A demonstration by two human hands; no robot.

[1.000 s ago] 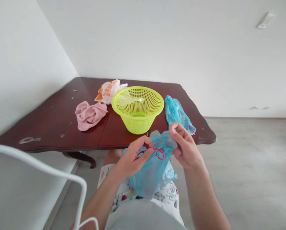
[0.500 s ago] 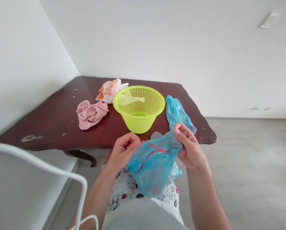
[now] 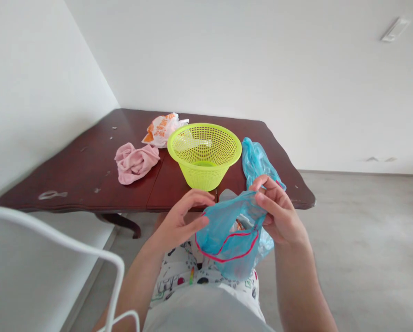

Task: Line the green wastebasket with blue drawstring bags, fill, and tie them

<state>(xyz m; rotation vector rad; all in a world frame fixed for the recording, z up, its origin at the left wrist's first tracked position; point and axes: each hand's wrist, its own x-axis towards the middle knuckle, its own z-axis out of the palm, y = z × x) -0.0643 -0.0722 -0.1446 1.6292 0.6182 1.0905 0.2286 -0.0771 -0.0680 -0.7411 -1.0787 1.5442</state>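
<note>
Since the earlier frame, the thin red drawstring (image 3: pixel 227 259) has dropped from a stretched line into a slack curve along the near rim of the translucent blue plastic bag (image 3: pixel 220 216), and the bag's mouth has widened. The bag hangs over the lap, just off the near edge of the dark red-brown wooden worktop (image 3: pixel 85 170). Right hand (image 3: pixel 279 212): grip pinched on the right rim. Left hand (image 3: pixel 184 221): grip open, fingers and thumb parted at the left rim; thumb contact is hard to judge. Far of the bag stands a yellow-green perforated plastic basket (image 3: pixel 205 178); to its right lies a second crumpled blue plastic bag (image 3: pixel 256 159). Handling, judged: light, limp, slippery film, easily torn; best held at the gathered rim.
</note>
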